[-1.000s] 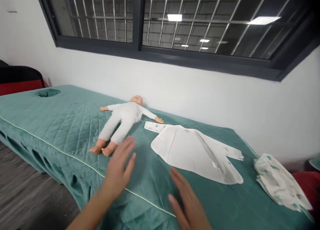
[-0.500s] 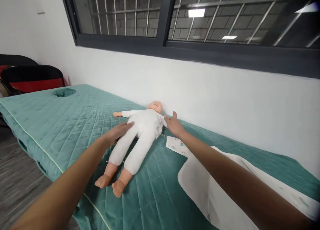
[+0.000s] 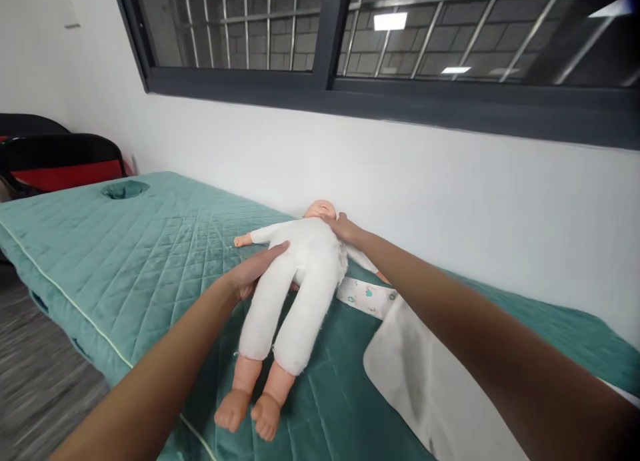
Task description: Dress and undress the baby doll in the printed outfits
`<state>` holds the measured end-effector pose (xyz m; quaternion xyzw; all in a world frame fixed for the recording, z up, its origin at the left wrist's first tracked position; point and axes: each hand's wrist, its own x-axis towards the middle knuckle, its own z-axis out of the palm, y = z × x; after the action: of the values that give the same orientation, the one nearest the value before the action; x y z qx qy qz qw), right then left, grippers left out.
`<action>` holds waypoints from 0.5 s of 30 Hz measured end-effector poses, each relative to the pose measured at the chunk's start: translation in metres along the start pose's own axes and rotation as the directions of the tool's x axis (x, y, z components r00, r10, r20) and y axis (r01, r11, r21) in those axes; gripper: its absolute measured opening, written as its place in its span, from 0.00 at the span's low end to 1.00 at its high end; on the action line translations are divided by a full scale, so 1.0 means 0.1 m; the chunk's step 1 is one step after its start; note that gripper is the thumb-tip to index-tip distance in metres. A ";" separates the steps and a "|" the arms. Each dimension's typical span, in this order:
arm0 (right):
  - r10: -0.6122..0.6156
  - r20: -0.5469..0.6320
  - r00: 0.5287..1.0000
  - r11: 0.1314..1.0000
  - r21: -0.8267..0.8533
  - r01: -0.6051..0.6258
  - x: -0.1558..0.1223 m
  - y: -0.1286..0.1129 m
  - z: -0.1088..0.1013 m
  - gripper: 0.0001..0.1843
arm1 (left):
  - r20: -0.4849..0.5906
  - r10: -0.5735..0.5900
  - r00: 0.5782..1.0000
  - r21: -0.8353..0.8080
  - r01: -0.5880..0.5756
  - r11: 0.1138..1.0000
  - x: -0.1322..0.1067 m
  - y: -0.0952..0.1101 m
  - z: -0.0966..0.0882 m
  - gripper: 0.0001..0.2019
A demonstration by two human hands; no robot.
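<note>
A baby doll (image 3: pixel 307 247) with a white cloth body and bare plastic head, hands and feet lies on its back, feet towards me. My left hand (image 3: pixel 259 269) grips its hip on the left side, thumb on top and fingers reaching beneath the thigh. At the doll's shoulder and neck, just below the head (image 3: pixel 320 209), my right hand (image 3: pixel 345 227) has hold of it; some of those fingers are hidden. Under my right forearm lies a white cloth (image 3: pixel 410 367) with a patterned strip (image 3: pixel 365 296) at its far end, close to the doll's hand.
A green quilted bed cover (image 3: pixel 200 227) spreads under everything, with a round hole (image 3: pixel 125 189) at the far left. The white wall (image 3: pixel 450 187) and dark window frame (image 3: pixel 325 94) rise behind. Black and red chairs (image 3: pixel 65 164) stand beyond the bed's left end.
My right hand has moved from beside the doll's arm up to its neck and shoulder. The left hand reaches further under the hip. The doll has shifted right and nearer to me.
</note>
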<state>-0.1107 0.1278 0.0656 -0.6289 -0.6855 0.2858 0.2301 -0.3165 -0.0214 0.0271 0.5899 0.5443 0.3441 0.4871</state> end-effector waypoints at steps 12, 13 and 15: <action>-0.002 -0.142 0.990 1.000 0.014 0.004 -1.62 0.68 -1.84 0.42 | 0.107 0.352 0.930 0.105 -0.363 0.926 -0.58 0.65 1.78 0.39; 0.004 -0.147 0.989 1.000 0.019 -0.002 -1.76 0.78 -1.93 0.40 | 0.133 0.366 0.921 0.096 -0.380 0.920 -0.60 0.66 1.97 0.39; 0.034 -0.167 0.985 0.999 0.015 -0.032 -2.00 0.99 -2.07 0.34 | 0.171 0.381 0.908 0.093 -0.400 0.912 -0.65 0.69 2.30 0.37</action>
<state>0.1220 -0.0453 0.1587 -0.6603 -0.6516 0.2400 0.2860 -0.0908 -0.1263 0.0340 0.7407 0.3977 0.3544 0.4094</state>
